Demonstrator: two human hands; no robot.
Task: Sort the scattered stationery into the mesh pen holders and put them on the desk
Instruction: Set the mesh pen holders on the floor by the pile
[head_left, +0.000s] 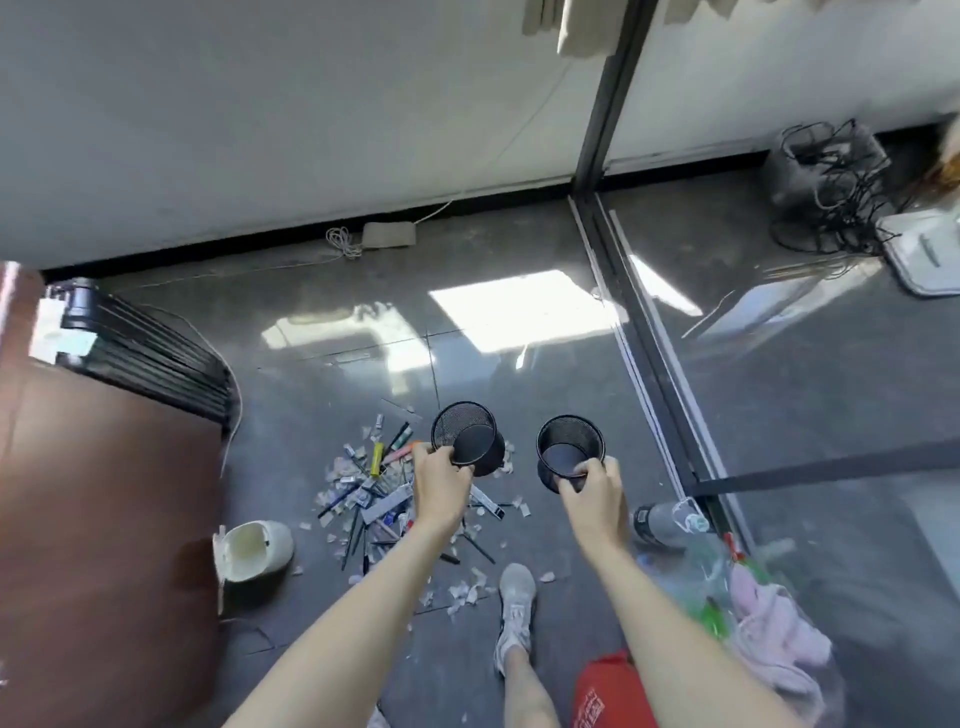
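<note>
Holding one black mesh cup in each hand, the person stood over the mess. The left hand (441, 486) pinched the near rim of the left pen holder (470, 434), which was tipped with its mouth toward the camera. The right hand (595, 491) had its fingers curled over the near rim of the right pen holder (563, 447), which sat more nearly upright. Both holders looked empty, with dark bases showing through the open mouths, and both hung in the air, apart from each other and above the floor (322, 415).

The scattered stationery (371, 499) lay heaped on the floor at about eight o'clock from the left hand: pens and markers mixed with torn paper scraps (465, 592), partly hidden behind the left forearm. The desk (104, 519) filled the view at nine o'clock, and a tipped white bin (257, 551) lay between it and the heap.

Sorting seemed not yet begun; this looked like the opening step, with the holders only in hand. The next move probably called for lowering them beside the heap, toward eight o'clock, and freeing at least one hand to pick pens out from the scraps — the paper itself was best left behind.
</note>
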